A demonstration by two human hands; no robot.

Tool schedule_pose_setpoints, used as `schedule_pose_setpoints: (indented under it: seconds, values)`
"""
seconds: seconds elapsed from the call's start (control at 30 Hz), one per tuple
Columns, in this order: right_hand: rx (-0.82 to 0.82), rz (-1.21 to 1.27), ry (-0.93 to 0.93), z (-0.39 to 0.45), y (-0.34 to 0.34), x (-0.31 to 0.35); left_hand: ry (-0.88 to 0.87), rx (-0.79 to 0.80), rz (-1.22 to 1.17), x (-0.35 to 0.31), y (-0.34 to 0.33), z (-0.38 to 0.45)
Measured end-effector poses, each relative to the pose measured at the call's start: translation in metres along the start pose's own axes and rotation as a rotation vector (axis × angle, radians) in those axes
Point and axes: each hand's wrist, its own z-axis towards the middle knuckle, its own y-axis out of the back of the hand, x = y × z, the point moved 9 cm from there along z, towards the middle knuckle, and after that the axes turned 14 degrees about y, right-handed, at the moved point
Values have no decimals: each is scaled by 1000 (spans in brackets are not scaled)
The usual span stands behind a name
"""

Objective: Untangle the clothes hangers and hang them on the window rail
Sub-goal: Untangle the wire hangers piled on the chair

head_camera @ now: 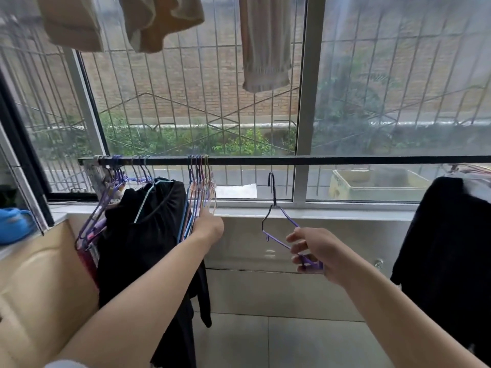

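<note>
A black window rail (pixel 292 160) runs across the window. Several thin wire hangers (pixel 199 181) in purple, blue and pink hang from it in a bunch at centre left. My left hand (pixel 208 225) grips the lower part of that bunch. My right hand (pixel 314 252) pinches the lower bar of a single purple hanger (pixel 276 224), held tilted below the rail. Its dark hook (pixel 271 181) points up and sits just under the rail, not touching it.
More hangers (pixel 117 176) and a black garment (pixel 148 235) hang at the rail's left end. Another dark garment (pixel 449 248) hangs at the right. Clothes (pixel 265 43) dangle overhead. A beige cabinet (pixel 39 274) stands at the left, and a white sill (pixel 318 211) runs below the window.
</note>
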Motion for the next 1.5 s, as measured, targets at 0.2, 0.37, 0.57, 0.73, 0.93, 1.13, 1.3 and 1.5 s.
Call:
schedule_pose_setpoints:
  seconds: [0.2, 0.37, 0.57, 0.73, 0.93, 1.13, 1.3, 1.5]
  values:
    - [104, 65, -71, -32, -35, -21, -190, -109, 510, 8, 34, -36]
    - [99, 34, 42, 4, -87, 12, -225, -158, 559, 15, 87, -50]
    - [5, -274, 285, 101, -145, 72, -176, -187, 524, 41, 132, -50]
    - [147, -472, 241, 111, -194, 59, -126, -227, 477, 65, 155, -49]
    - [180, -672, 317, 117, -231, 39, -78, -217, 471, 82, 159, -50]
    - [210, -714, 316, 113, -230, 37, -48, -225, 450, 94, 168, -59]
    - [133, -722, 257, 111, -215, 34, -24, -230, 415, 107, 172, -71]
    - [167, -866, 618, 57, -229, 88, -4, -230, 342, 122, 161, -99]
